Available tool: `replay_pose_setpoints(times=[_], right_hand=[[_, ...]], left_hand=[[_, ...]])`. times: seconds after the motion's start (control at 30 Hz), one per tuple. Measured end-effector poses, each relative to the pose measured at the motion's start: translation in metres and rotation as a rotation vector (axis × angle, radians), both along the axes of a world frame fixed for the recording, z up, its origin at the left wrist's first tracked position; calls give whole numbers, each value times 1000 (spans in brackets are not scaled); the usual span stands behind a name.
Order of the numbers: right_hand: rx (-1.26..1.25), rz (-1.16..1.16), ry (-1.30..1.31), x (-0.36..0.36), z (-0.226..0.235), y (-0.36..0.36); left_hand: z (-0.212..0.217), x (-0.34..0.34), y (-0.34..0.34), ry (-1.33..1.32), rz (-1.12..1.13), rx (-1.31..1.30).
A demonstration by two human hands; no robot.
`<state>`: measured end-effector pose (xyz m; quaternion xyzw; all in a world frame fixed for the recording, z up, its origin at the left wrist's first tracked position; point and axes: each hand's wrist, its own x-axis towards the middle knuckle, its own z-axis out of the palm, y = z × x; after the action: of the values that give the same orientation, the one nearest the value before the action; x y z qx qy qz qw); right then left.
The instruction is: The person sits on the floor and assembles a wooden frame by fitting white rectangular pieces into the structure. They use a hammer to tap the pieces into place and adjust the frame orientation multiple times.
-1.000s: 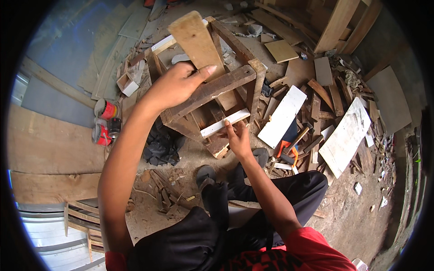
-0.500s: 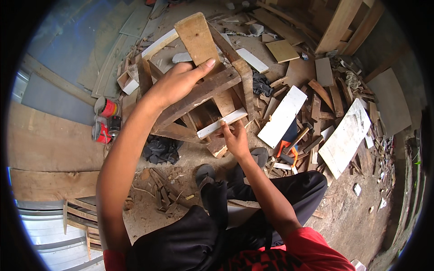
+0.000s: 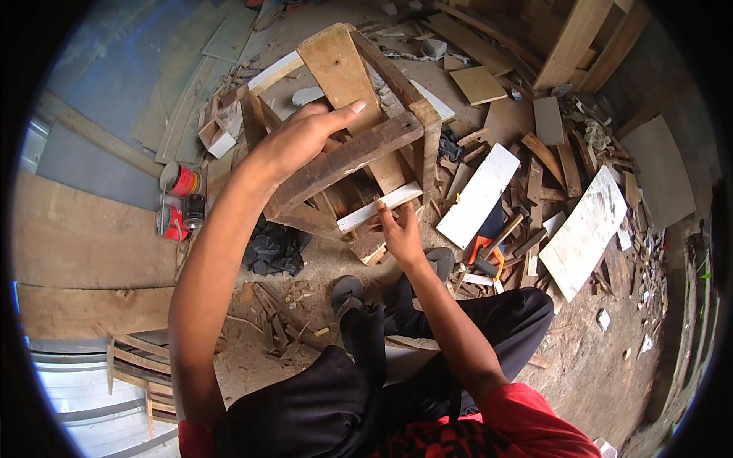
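A wooden frame [image 3: 351, 158] of dark, rough pieces stands tilted on the floor in front of my feet. My left hand [image 3: 309, 137] is closed on a light brown board [image 3: 336, 67] that runs through the frame; its thumb lies along the board's face, and its other fingers are mostly hidden. At the frame's near side, my right hand [image 3: 402, 238] grips a white-faced wood strip [image 3: 380, 207], thumb on top and fingers partly hidden underneath. The strip lies across the lower part of the board.
Right of the frame lie white panels [image 3: 479, 196], a hammer [image 3: 505, 233], an orange-handled tool [image 3: 500, 266] and many offcuts. Red cans [image 3: 183, 181] stand at left, near a crumpled black plastic bag [image 3: 275, 248]. Wood scraps [image 3: 286, 324] litter the floor near my feet.
The frame has shifted slightly to the right, and its far corner now meets the top of the brown board. Both hands keep their grip, nearly in place.
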<state>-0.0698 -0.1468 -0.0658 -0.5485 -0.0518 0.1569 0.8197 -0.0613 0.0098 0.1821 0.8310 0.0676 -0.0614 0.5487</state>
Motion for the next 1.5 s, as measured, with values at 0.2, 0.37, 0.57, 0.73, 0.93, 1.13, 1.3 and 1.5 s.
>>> replay_pose_setpoints(times=[0.2, 0.37, 0.57, 0.73, 0.93, 1.13, 1.3, 1.5], right_hand=[[20, 9, 14, 1, -5, -2], [-13, 54, 22, 4, -6, -7], [-13, 59, 69, 4, -2, -11], [-37, 82, 68, 6, 1, -16], [103, -145, 139, 17, -12, -26], [38, -161, 62, 16, -2, -27], [-15, -162, 41, 16, -1, -27], [-83, -154, 14, 14, 1, -26]], left_hand=[[-3, 7, -8, -82, -130, 37], [-11, 17, -7, -96, -175, 55], [-12, 17, -17, -127, -114, 123], [-19, 24, -6, -157, -154, 203], [-12, 20, -10, -131, -139, 272], [4, 8, -16, -153, -184, 302], [7, 8, -16, -156, -257, 285], [-10, 15, -6, -165, -319, 103]])
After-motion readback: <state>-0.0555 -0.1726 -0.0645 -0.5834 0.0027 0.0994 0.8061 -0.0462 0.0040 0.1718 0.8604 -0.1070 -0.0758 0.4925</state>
